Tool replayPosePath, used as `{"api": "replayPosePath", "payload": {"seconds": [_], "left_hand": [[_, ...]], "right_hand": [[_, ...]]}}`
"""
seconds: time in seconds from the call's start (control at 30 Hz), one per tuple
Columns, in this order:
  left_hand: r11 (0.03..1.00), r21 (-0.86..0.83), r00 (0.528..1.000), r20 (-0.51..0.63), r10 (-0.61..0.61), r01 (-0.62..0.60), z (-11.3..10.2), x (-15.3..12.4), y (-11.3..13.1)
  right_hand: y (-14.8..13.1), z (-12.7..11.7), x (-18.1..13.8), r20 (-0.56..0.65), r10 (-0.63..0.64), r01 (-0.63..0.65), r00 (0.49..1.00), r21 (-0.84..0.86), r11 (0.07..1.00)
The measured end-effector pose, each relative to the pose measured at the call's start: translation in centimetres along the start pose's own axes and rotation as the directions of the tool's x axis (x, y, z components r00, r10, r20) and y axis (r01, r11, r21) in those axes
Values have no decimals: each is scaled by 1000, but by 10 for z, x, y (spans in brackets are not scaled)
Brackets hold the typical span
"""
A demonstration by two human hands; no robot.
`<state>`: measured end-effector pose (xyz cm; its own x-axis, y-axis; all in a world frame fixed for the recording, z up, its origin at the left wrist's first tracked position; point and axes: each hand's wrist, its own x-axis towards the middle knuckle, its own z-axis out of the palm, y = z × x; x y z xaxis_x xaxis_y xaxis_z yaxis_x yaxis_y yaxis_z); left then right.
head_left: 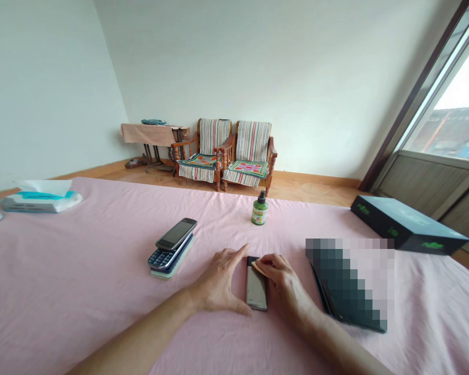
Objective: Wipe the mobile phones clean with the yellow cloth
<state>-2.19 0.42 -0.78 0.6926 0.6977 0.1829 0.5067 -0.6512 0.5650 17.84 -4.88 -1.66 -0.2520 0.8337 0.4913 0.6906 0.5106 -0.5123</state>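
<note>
A slim phone [256, 291] lies flat on the pink cloth with its dark top end pointing away from me. My left hand [219, 284] is open beside it, thumb and fingers spread around its left side. On the upper part of the phone, my right hand [283, 278] presses a small cream-coloured cloth [259, 267], pinched under its fingertips; most of the cloth is hidden. To the left is a pile: a dark touchscreen phone [176, 234] rests tilted on a keypad phone [164, 259], with a pale flat item [168, 273] underneath.
A green spray bottle [260, 209] stands beyond the phone. At the right lie a partly pixelated dark case [336, 286] and a black box [406, 226]. A tissue pack [42, 200] sits far left. Two wooden chairs [248, 151] stand past the pink surface's far edge.
</note>
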Motion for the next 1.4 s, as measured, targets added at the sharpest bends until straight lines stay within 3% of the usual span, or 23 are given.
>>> {"api": "replayPosePath", "payload": {"seconds": [0.13, 0.23, 0.37, 0.7, 0.93, 1.13, 1.4], "left_hand": [[1000, -7, 1000, 1, -13, 13, 0, 0, 0], [1000, -2, 1000, -7, -22, 22, 0, 0, 1], [999, 10, 999, -5, -36, 36, 0, 1, 2], [1000, 11, 1000, -2, -8, 8, 0, 0, -1], [1000, 4, 1000, -19, 1, 0, 2, 0, -2], [1000, 15, 1000, 3, 11, -11, 0, 0, -1], [1000, 11, 1000, -8, -2, 2, 1, 0, 0]], "right_hand": [[-6, -1, -3, 1, 41, -41, 999, 9, 999], [-22, -3, -22, 36, 99, -100, 994, 21, 995], [-33, -5, -42, 89, 78, -82, 993, 36, 996], [-8, -4, 9, 61, 119, -113, 991, -97, 989], [-24, 3, -16, 34, 133, -130, 991, -61, 990], [-12, 4, -5, -53, 114, -117, 992, -65, 991], [-25, -1, -9, 41, 89, -86, 995, -71, 994]]}}
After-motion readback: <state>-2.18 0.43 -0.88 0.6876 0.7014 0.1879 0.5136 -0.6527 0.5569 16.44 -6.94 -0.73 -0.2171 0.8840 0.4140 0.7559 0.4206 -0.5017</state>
